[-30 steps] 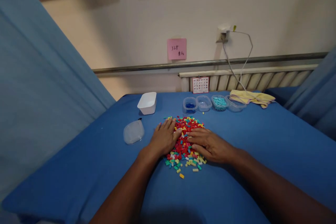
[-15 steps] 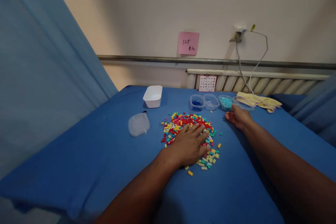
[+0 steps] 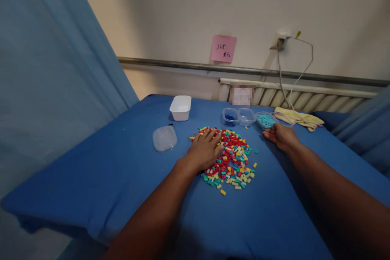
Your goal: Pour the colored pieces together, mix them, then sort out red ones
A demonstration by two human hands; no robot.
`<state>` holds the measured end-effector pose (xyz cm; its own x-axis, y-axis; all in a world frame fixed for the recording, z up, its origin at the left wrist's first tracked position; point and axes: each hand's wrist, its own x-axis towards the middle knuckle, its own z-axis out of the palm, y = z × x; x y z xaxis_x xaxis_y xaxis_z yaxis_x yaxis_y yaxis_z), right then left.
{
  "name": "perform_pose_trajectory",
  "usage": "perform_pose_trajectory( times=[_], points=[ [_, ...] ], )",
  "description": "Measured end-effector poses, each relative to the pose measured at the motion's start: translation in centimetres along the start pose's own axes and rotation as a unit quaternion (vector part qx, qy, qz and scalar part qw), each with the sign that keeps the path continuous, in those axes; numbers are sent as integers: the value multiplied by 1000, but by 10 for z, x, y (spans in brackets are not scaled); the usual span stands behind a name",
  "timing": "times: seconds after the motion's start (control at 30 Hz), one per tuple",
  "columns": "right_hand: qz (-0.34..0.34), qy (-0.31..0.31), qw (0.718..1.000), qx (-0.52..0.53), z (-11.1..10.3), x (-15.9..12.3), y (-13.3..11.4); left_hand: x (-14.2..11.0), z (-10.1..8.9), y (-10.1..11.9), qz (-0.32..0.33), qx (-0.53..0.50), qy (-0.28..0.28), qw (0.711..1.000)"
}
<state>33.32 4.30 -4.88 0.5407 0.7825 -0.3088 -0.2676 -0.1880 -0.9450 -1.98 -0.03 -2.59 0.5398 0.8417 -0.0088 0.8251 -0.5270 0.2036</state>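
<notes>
A pile of small coloured bricks (image 3: 233,160), red, yellow, green and blue, lies spread on the blue table (image 3: 106,170). My left hand (image 3: 203,150) rests flat on the pile's left side, fingers apart. My right hand (image 3: 278,135) lies further right, just in front of a clear tub of light blue bricks (image 3: 264,120); whether it holds anything I cannot make out. Beside that tub stand a clear empty tub (image 3: 246,115) and a tub with dark blue bricks (image 3: 230,115).
A white bowl (image 3: 180,107) stands at the back left and a clear lid (image 3: 164,138) in front of it. A yellow cloth (image 3: 297,118) lies at the back right under a cable. Blue curtains hang on both sides. A radiator runs behind.
My right hand left the pile and went to the tub of light blue bricks. My left hand slid over the pile and now lies on its left side.
</notes>
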Motion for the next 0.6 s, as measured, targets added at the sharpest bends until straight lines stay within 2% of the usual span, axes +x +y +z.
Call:
perform_pose_trajectory(
  times=[0.13,0.27,0.37,0.43,0.5,0.6],
  points=[
    [-52,6,998,-26,-22,-34,-1,-3,3,7,20,-5,-6,1000],
    [-97,-18,993,-67,-38,-70,3,-11,5,24,100,-30,-26,994],
    [-116,-57,986,-109,-35,-95,8,-15,1,32,169,-51,-37,984],
    [-143,-91,974,-148,-26,-109,11,-15,-5,28,192,-67,-20,979],
    [-183,-133,956,-188,-15,-122,15,-13,-12,16,179,-72,14,981],
    [-229,-198,923,-236,2,-140,24,-10,-18,-6,98,-50,90,990]
  ],
)
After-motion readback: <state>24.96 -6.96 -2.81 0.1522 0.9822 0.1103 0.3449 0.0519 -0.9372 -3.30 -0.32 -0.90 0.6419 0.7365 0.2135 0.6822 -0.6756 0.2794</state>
